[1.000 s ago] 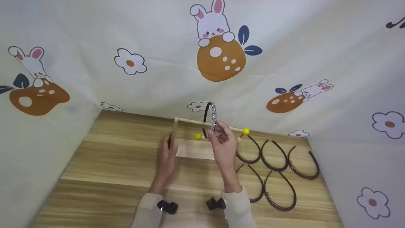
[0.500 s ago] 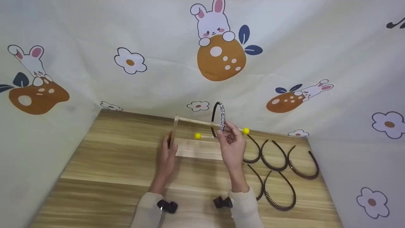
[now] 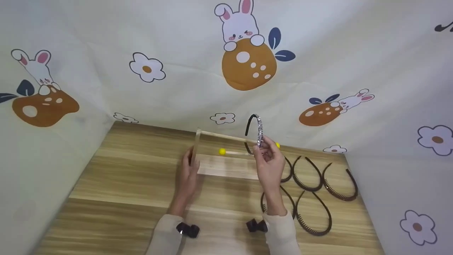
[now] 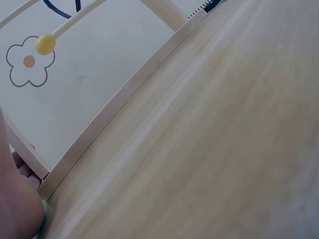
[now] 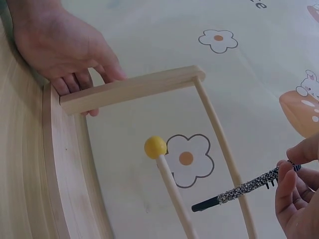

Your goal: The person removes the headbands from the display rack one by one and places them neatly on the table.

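Note:
My right hand (image 3: 270, 170) pinches a glittery silver headband (image 3: 260, 129) with black ends. In the head view, the back rod (image 3: 223, 135) of a wooden stand appears to pass through the headband's loop. My left hand (image 3: 187, 175) grips the stand's left upright (image 5: 139, 89), its thumb on one side and fingers on the other. The stand has a flat base (image 3: 223, 167) and two round rods tipped with yellow balls. The front ball (image 5: 155, 148) shows fully; the back one (image 3: 277, 145) is partly covered by my right hand. The stand's right upright is hidden in the head view.
Several dark toothed headbands (image 3: 307, 175) lie in two rows on the wood-grain table (image 3: 124, 170), right of the stand. My right forearm partly covers the nearest ones. A printed cloth (image 3: 184, 95) with rabbits and flowers walls the table's back and sides.
My right hand has moved rightward with the glittery headband along the back rod, toward its yellow ball. My left hand and the stand have stayed in place.

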### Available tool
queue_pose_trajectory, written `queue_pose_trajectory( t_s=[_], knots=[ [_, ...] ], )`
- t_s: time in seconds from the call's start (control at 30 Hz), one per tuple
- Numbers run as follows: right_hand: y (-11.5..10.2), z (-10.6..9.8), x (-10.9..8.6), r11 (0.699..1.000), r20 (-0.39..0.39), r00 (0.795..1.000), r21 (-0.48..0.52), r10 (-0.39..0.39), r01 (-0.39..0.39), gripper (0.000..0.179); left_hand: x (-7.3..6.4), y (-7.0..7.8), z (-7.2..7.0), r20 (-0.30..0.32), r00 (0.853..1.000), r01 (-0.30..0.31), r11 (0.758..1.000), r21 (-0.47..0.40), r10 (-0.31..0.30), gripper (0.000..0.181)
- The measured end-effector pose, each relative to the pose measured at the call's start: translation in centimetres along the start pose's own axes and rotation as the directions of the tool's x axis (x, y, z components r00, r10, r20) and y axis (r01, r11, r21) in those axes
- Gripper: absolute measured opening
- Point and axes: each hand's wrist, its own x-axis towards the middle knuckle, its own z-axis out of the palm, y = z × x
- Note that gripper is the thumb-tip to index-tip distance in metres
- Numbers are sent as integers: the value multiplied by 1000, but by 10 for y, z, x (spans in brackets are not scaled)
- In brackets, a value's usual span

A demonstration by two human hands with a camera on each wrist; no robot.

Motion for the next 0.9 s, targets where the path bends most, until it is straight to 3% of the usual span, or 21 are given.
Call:
queue_pose_trajectory(
  t_s=[0.53,0.9],
  knots=[
    [5,-28,10,1000,-65,998,18,14,-13,38,0,1,0,5,1000,-6,1000,-8,6,57],
    [17,-53,16,999,-121,992,-29,19,-22,39,-1,2,0,-2,1000,12,1000,-10,-12,56]
  ],
)
